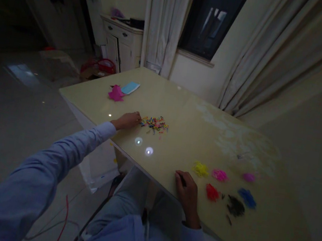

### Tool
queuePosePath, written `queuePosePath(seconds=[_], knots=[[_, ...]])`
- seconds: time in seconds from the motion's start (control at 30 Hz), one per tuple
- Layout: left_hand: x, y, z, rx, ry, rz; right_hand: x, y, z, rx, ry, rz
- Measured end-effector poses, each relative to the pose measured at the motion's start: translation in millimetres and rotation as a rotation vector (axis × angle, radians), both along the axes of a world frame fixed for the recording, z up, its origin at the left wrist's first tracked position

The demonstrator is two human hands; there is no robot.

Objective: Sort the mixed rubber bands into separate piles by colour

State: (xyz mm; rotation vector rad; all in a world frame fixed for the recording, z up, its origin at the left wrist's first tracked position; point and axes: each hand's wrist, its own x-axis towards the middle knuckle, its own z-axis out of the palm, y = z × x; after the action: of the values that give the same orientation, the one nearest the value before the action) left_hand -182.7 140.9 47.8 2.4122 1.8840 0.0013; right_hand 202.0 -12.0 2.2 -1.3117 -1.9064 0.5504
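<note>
My left hand (129,120) reaches out to a loose pile of small, thin, mixed-colour pieces (155,124). Its fingers are drawn together at the pile's left edge; what lies between them is too small to name. By the table's near edge rests my right hand (188,194), fingers curled, with whatever is inside hidden. Beyond and to the right of it lie single-colour heaps: yellow (200,168), pink (219,175), red (212,192), purple (249,177), blue (247,198) and black (235,206). A few dark pieces (229,220) lie apart from the black heap.
The glossy table (177,107) carries a crumpled magenta piece (116,93) and a light-blue flat object (130,88) at its far left. Behind stand a white cabinet (125,43) and curtains (162,25). A red cable (65,218) lies on the floor.
</note>
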Motion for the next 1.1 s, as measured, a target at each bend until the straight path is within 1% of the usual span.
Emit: queuePosePath(seconds=[0.1, 0.2, 0.27, 0.47, 0.67, 0.77, 0.83, 0.87, 0.93, 0.97, 1.0, 1.07, 1.1], knots=[[-6, 2, -2.2, 0.018, -0.055, -0.05, 0, 0, 0.1, -0.003, -0.001, 0.0], [-9, 3, -2.8, -0.012, -0.083, -0.121, 0, -1, 0.7, -0.004, -0.003, -0.001], [-8, 3, -2.1, -0.036, -0.076, -0.134, 0, -1, 1.2, -0.007, -0.006, -0.003], [3, 3, -0.1, -0.022, -0.027, -0.087, 0, -2, 2.7, -0.01, -0.016, -0.012], [6, -2, -7.4, -0.02, 0.084, -0.033, 0, -2, 4.3, -0.007, -0.015, -0.014], [6, -7, -6.4, -0.011, 0.048, 0.023, -1, -2, 4.7, -0.014, -0.012, -0.012], [10, -11, 0.0, 0.011, -0.094, 0.13, -1, -3, 5.0, -0.018, -0.003, -0.007], [15, -15, 5.1, 0.013, -0.22, 0.205, -1, -3, 5.1, -0.019, 0.001, -0.007], [31, -28, 18.3, -0.05, -0.587, 0.345, -2, -3, 5.1, -0.023, 0.005, -0.012], [42, -38, 25.9, -0.132, -0.826, 0.382, -2, -3, 5.1, -0.025, 0.006, -0.013], [55, -49, 34.0, -0.242, -1.073, 0.379, -2, -3, 5.2, -0.027, 0.007, -0.014], [86, -74, 50.5, -0.485, -1.499, 0.255, -3, -4, 5.8, -0.026, 0.008, -0.014], [103, -87, 58.7, -0.589, -1.642, 0.189, -4, -4, 6.4, -0.023, 0.01, -0.013]])
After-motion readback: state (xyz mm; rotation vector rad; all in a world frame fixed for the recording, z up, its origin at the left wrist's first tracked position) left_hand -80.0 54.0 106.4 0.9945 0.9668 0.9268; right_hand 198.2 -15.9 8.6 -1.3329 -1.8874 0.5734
